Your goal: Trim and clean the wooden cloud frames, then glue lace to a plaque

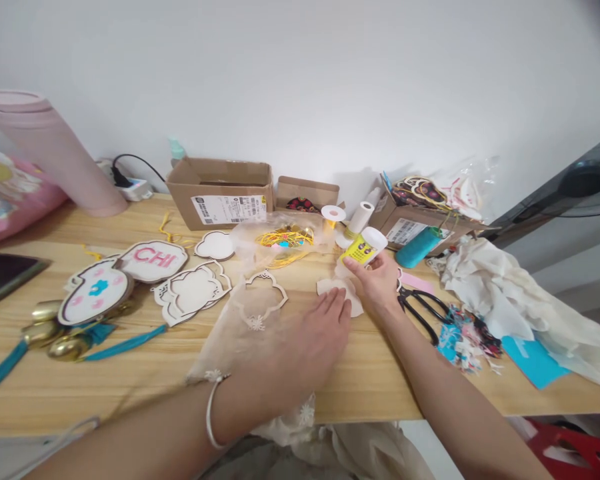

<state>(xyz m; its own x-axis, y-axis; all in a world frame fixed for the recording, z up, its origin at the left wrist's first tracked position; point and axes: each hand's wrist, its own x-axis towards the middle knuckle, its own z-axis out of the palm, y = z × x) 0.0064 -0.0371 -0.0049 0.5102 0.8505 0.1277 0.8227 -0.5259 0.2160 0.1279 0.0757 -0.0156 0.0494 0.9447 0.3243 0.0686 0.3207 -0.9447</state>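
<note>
My right hand (pixel 377 280) is wrapped round a thick white glue stick with a yellow label (pixel 360 250), held tilted above the table. My left hand (pixel 313 340) lies flat with its fingers stretched over a white scalloped piece (pixel 354 300), which it partly covers. Left of that hand, a wooden outline frame (pixel 283 301) lies on sheer cream fabric (pixel 220 350) with small lace flowers. Black-handled scissors (pixel 420 313) rest beside my right wrist. Further left are stacked scalloped frames (pixel 193 293) and a white plaque with pink "CHI" letters (pixel 153 261).
Cardboard boxes (pixel 220 193) line the wall. A bag of yellow cords (pixel 285 240) lies mid-table. A teal thread spool (pixel 419 247), fabric scraps (pixel 467 340) and crumpled white cloth (pixel 500 287) are on the right. Brass bells (pixel 70 347) and a phone (pixel 5 277) are on the left.
</note>
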